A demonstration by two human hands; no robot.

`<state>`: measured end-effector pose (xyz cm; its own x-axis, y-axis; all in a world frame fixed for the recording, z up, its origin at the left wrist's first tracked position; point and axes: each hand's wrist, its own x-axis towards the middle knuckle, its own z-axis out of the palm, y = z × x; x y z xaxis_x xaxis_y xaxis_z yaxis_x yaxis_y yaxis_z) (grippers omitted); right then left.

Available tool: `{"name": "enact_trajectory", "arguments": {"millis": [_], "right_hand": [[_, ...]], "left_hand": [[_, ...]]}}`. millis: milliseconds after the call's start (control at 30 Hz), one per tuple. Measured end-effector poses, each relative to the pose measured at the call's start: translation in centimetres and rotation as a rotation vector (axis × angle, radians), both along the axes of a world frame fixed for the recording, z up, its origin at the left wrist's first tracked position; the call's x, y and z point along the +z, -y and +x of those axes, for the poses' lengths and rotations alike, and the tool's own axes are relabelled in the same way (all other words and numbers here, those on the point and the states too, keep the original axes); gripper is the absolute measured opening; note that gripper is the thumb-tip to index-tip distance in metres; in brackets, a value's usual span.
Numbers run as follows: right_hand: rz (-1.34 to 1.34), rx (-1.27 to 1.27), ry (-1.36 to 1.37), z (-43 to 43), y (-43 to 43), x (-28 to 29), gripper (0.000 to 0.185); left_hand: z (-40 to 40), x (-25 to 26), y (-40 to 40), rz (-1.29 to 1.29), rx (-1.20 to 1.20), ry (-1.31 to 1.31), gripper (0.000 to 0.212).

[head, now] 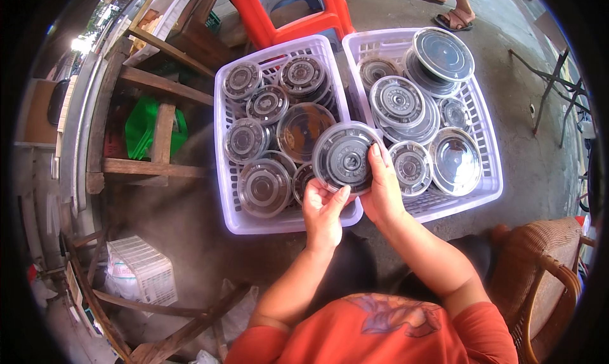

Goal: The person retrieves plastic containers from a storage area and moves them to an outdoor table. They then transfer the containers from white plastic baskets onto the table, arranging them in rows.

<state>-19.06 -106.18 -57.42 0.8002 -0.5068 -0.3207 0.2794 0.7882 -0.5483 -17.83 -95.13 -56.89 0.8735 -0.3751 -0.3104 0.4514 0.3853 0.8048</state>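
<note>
Between my left hand (325,209) and my right hand (383,185) I hold a round black container with a clear plastic lid (346,157). My left thumb presses the near edge of its rim, and my right fingers grip the right side. It is above the inner edges of two lavender plastic baskets. The left basket (285,227) holds several lidded round containers (264,188), one with brown contents (304,131). In the right basket (495,173) are more lidded containers (409,166), some stacked, with a large one (443,54) on top at the far corner.
A red plastic stool (285,33) stands behind the baskets. Wooden framing (157,168) and a green plastic object (142,126) are at the left, above a white crate (145,271). A wicker chair (537,264) is at the lower right. Another person's sandalled feet (454,19) are beyond.
</note>
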Motion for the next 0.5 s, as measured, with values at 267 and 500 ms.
{"name": "enact_trajectory", "arguments": {"millis": [267, 500], "right_hand": [[-0.003, 0.133, -0.021, -1.3, 1.6, 0.9, 0.038], [-0.065, 0.09, 0.032, -1.5, -0.2, 0.7, 0.033]], "left_hand": [[1.8, -1.6, -1.6, -0.027, -0.041, 0.039, 0.031], [1.0, -0.7, -0.9, 0.031, 0.021, 0.025, 0.038]]}}
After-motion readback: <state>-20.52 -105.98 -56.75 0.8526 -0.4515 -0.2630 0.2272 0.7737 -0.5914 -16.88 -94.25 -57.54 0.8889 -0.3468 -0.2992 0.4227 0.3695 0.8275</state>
